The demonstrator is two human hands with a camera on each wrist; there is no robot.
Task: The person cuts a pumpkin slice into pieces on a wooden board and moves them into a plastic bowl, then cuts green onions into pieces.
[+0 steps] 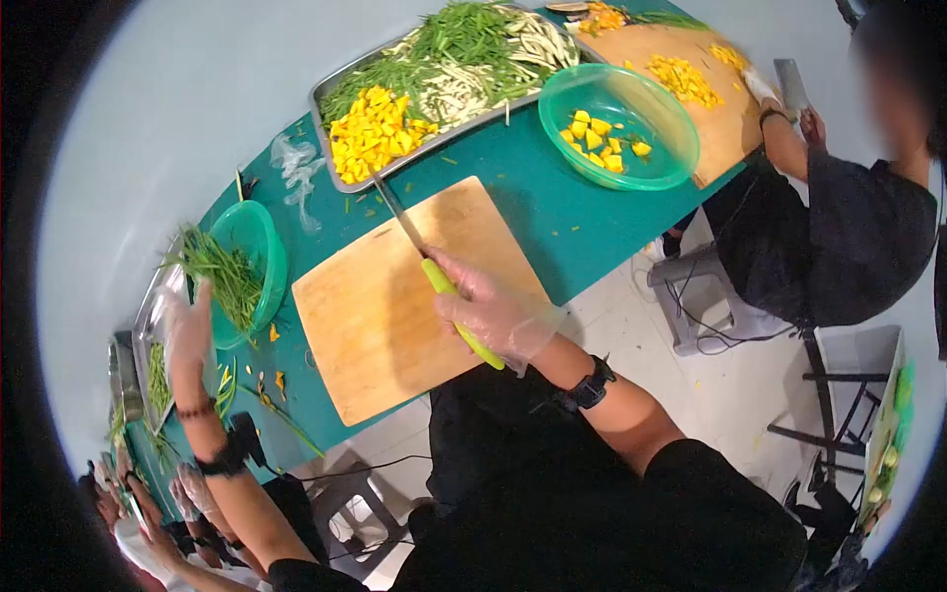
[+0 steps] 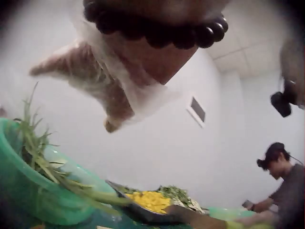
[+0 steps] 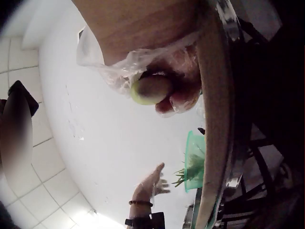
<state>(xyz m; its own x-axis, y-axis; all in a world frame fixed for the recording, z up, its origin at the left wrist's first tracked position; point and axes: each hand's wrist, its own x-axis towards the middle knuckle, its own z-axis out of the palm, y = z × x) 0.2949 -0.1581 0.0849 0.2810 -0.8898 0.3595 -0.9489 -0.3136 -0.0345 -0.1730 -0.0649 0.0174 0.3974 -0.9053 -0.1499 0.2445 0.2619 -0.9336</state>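
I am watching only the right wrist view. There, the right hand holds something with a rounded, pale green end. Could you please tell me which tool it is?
Observer: The right hand grips a knife; its blade shows in the head view.

Operator: Thank you. And to which thing does the blade point, please?

Observer: It points to the metal tray, near the yellow pieces. I cannot tell whether it touches them.

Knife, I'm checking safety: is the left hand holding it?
No, the right hand grips the knife by its green handle.
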